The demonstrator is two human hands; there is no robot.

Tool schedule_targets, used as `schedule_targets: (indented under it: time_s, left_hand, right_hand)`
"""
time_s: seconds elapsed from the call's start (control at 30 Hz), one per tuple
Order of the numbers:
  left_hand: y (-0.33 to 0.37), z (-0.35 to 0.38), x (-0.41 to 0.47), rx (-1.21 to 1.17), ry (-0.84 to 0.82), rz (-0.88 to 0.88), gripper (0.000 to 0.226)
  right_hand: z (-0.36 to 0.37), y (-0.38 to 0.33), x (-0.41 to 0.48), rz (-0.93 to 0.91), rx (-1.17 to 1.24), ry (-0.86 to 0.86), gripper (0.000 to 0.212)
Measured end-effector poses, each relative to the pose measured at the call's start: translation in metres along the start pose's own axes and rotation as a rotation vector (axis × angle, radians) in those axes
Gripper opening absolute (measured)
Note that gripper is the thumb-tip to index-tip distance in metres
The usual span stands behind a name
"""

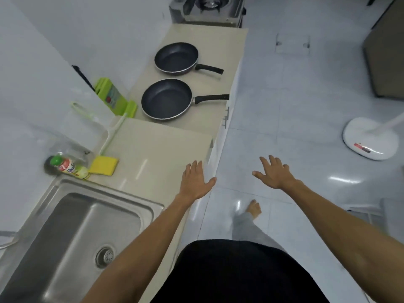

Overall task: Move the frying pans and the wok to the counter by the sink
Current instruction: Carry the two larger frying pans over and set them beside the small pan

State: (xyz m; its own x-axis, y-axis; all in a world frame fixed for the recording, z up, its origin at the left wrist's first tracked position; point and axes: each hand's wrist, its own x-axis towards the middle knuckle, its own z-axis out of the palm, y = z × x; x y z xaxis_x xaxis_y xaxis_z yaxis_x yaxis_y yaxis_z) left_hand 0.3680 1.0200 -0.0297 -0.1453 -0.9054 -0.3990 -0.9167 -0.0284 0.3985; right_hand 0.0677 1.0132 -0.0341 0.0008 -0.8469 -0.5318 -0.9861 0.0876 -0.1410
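Two dark frying pans lie on the beige lower counter (203, 119), handles pointing right. The nearer pan (166, 99) is just beyond the raised counter (153, 149) beside the sink (72, 226). The farther pan (176, 57) sits behind it, toward the gas stove (209, 7). No wok shows in this view. My left hand (195, 181) hovers flat over the raised counter's front right corner, fingers spread, holding nothing. My right hand (274, 172) is out over the floor, also spread with nothing in it.
A yellow sponge brush (103, 165), a dish soap bottle (70, 168) and a green knife block (111, 97) line the wall side. A white fan base (369, 141) stands on the tiled floor to the right. My bare foot (253, 208) is below.
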Motion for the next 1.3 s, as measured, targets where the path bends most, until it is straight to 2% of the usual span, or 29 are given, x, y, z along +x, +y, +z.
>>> schedule_targets:
  time_s: [0.23, 0.4, 0.63, 0.83, 0.93, 1.03, 1.17, 1.3]
  left_hand:
    - [0.108, -0.023, 0.147, -0.125, 0.037, -0.04, 0.09]
    - [0.146, -0.049, 0.22, -0.267, 0.14, -0.185, 0.09]
    - [0.136, -0.068, 0.324, -0.422, 0.19, -0.446, 0.088]
    - [0.116, -0.089, 0.397, -0.604, 0.137, -0.661, 0.085]
    - [0.109, -0.095, 0.409, -0.665, 0.156, -0.765, 0.089]
    - [0.108, -0.097, 0.42, -0.719, 0.204, -0.84, 0.093]
    - [0.114, -0.089, 0.437, -0.788, 0.255, -0.964, 0.097]
    - [0.129, -0.08, 0.453, -0.93, 0.33, -1.085, 0.095]
  right_hand:
    - [-0.123, 0.113, 0.123, 0.048, -0.074, 0.095, 0.079]
    - [-0.178, 0.139, 0.203, -0.002, -0.181, 0.085, 0.069]
    - [-0.232, 0.067, 0.356, -0.259, -0.153, 0.035, 0.068]
    - [-0.258, 0.019, 0.448, -0.347, -0.044, -0.013, 0.065]
    - [-0.273, 0.011, 0.48, -0.346, -0.051, -0.054, 0.064]
    - [-0.287, 0.003, 0.513, -0.422, -0.045, -0.055, 0.057]
    - [-0.305, -0.025, 0.554, -0.495, 0.11, 0.023, 0.043]
    - [-0.309, -0.067, 0.59, -0.495, 0.325, -0.057, 0.049]
